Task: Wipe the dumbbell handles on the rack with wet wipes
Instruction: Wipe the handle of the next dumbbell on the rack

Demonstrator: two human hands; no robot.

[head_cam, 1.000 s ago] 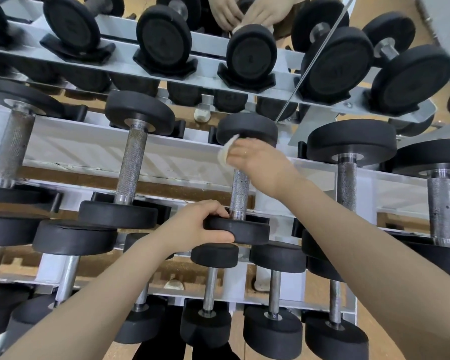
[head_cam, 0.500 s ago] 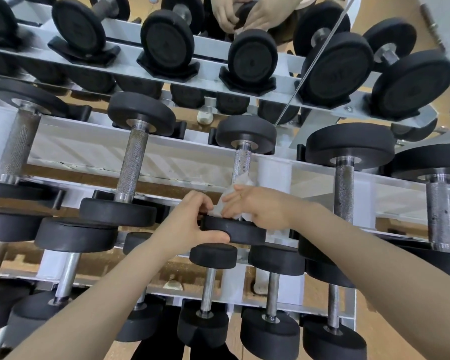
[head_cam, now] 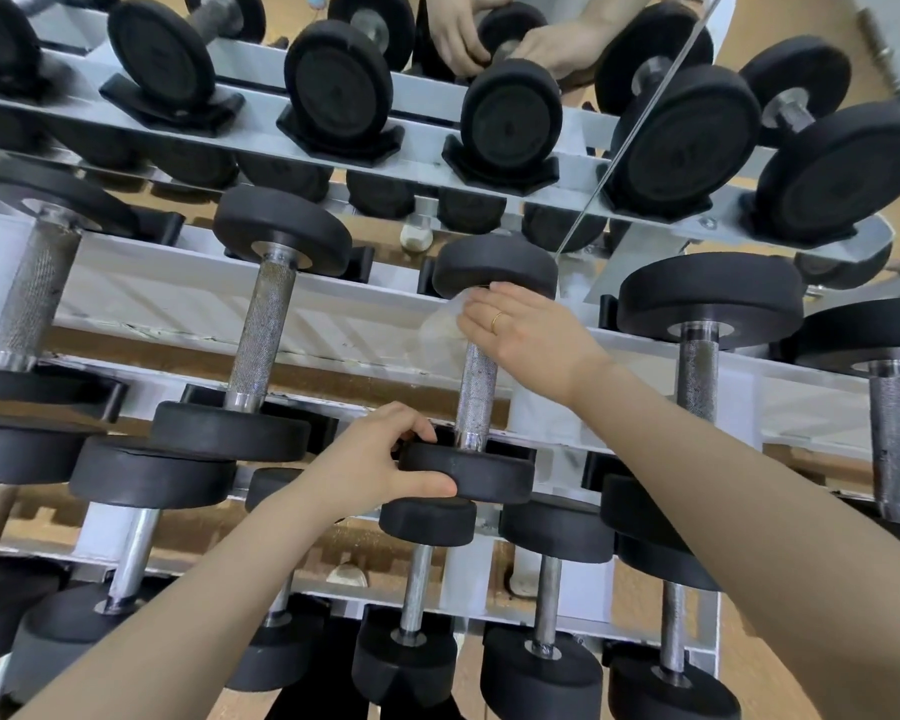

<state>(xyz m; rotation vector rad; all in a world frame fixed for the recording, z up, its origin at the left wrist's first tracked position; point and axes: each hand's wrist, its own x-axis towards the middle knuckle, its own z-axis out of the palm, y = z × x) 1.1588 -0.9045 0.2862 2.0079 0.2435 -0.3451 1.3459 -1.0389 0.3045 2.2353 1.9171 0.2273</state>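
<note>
The right hand (head_cam: 526, 335) is curling round the top of the knurled steel handle (head_cam: 476, 394) of the small black round-headed dumbbell (head_cam: 466, 472), pressing a thin, translucent white wet wipe (head_cam: 440, 330) against the metal just under that dumbbell's far head (head_cam: 494, 265). The left hand (head_cam: 380, 459) is gripping the near head, thumb under its rim and fingers over the top, steadying it on the white painted steel rack (head_cam: 178, 304).

Judging from this, the wipe is hanging partly loose to the left of the handle, so it could bunch or slip out of the fingers on the coarse knurling, which would also snag and tear so flimsy a sheet. If the left hand is loosening, the dumbbell could roll in its cradle and pinch a finger.

The heads look like matt rubber discs; the handle is a dull, speckled cylinder with polished collars. 1 larger dumbbell (head_cam: 258, 330) is lying to the left of the gripped dumbbell.
</note>
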